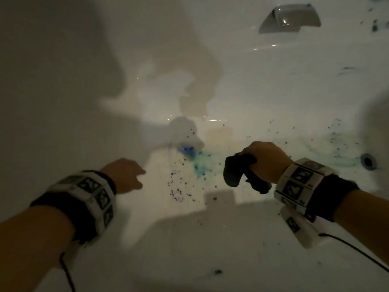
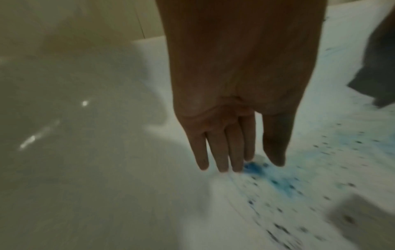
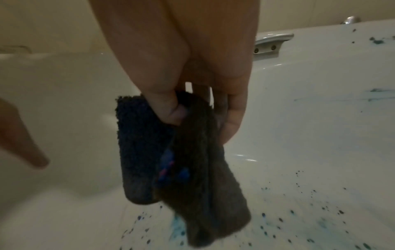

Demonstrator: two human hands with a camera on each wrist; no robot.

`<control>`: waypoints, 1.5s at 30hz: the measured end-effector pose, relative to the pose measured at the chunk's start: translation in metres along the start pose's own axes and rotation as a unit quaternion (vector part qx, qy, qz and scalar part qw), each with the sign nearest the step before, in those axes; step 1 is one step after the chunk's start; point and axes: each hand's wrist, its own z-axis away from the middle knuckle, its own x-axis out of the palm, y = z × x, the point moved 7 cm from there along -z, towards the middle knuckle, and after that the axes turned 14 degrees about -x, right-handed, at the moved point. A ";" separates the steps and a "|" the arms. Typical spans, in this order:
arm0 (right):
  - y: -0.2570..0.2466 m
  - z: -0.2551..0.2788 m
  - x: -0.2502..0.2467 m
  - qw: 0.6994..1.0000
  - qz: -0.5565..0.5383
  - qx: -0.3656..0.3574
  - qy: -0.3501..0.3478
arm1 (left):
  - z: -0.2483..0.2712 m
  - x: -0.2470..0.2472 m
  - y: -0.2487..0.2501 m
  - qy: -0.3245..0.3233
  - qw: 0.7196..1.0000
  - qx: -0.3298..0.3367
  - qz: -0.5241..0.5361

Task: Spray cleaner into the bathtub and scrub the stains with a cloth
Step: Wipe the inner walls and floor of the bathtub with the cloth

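I look down into a white bathtub (image 1: 242,245) with blue and dark stains (image 1: 200,167) spattered over its floor. My right hand (image 1: 263,159) grips a crumpled dark cloth (image 1: 235,169) and holds it just above the spattered floor. The right wrist view shows the thumb and fingers of my right hand (image 3: 192,110) pinching the cloth (image 3: 181,169), which hangs down over stains (image 3: 177,226). My left hand (image 1: 139,178) is empty, left of the spatter. Its fingers (image 2: 222,162) are straight and point at a deep blue blotch (image 2: 278,182).
A chrome grab handle (image 1: 290,17) sits on the far tub wall. The drain (image 1: 367,161) lies at the right, with more teal smears (image 1: 341,144) around it. Dark shadows cover the left side of the tub. Cables trail from both wrist bands.
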 end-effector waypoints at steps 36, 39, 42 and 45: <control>0.001 0.200 0.054 0.861 0.116 -0.315 -0.382 | 0.220 0.178 0.044 -0.261 0.953 -0.124 0.093; -0.028 0.209 0.089 0.799 0.145 -0.335 -0.478 | 0.218 0.177 0.036 -0.265 0.952 -0.116 0.103; -0.045 0.198 0.111 0.798 0.180 -0.283 -0.501 | 0.216 0.179 0.020 -0.273 0.950 -0.116 0.094; -0.055 0.193 0.134 0.803 0.194 -0.267 -0.497 | 0.212 0.181 0.004 -0.277 0.952 -0.107 0.073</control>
